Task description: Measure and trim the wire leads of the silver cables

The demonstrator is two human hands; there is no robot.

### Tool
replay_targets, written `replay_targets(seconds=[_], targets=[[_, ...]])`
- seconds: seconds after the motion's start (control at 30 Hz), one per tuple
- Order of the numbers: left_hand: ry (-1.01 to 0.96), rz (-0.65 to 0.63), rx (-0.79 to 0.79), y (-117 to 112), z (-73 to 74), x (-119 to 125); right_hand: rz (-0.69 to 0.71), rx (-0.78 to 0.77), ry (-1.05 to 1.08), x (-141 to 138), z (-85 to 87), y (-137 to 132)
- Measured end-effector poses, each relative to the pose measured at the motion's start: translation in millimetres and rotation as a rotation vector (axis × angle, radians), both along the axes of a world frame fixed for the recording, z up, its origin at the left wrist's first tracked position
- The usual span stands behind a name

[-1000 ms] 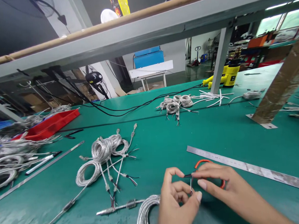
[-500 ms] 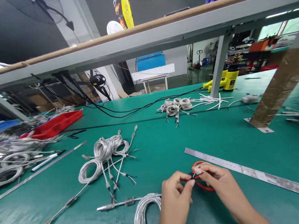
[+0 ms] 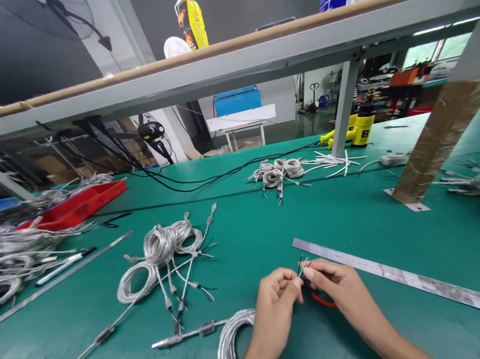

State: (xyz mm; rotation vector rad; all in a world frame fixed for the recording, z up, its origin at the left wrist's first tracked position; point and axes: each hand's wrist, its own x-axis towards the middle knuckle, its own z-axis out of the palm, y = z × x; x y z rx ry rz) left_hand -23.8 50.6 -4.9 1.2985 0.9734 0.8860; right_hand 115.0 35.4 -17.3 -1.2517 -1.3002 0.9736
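My left hand (image 3: 278, 302) is closed, thumb and forefinger pinching the thin wires (image 3: 303, 267) at the end of a cable. My right hand (image 3: 342, 287) is closed too, its thumb and forefinger pinching the same wires from the other side. Behind and below my right fingers shows a red-handled tool (image 3: 324, 300); most of it is hidden, and I cannot tell whether it lies on the table or is held. Left of my left hand lies a coil of clear-jacketed silvery cable (image 3: 229, 342), partly covered by the wrist, with a USB plug (image 3: 165, 343) at its end.
A steel ruler (image 3: 375, 268) lies right of my hands. Coiled cables with bare wire ends (image 3: 160, 246) lie to the left, more cable coils (image 3: 278, 172) farther back. A red tray (image 3: 79, 208), a yellow heat gun (image 3: 357, 131) and a wrapped post (image 3: 429, 146) stand around the green table.
The wires between my fingers now point upward and show apart, where they lay sideways before. Less of the red-handled tool shows. The whole view has shifted slightly.
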Motion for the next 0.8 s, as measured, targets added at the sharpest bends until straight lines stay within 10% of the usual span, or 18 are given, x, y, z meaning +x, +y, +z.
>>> replay_targets(seconds=[0.8], targets=[[-0.077, -0.050, -0.035, -4, -0.2, -2, -0.017, -0.044, 0.169, -12, -1.8, -11]])
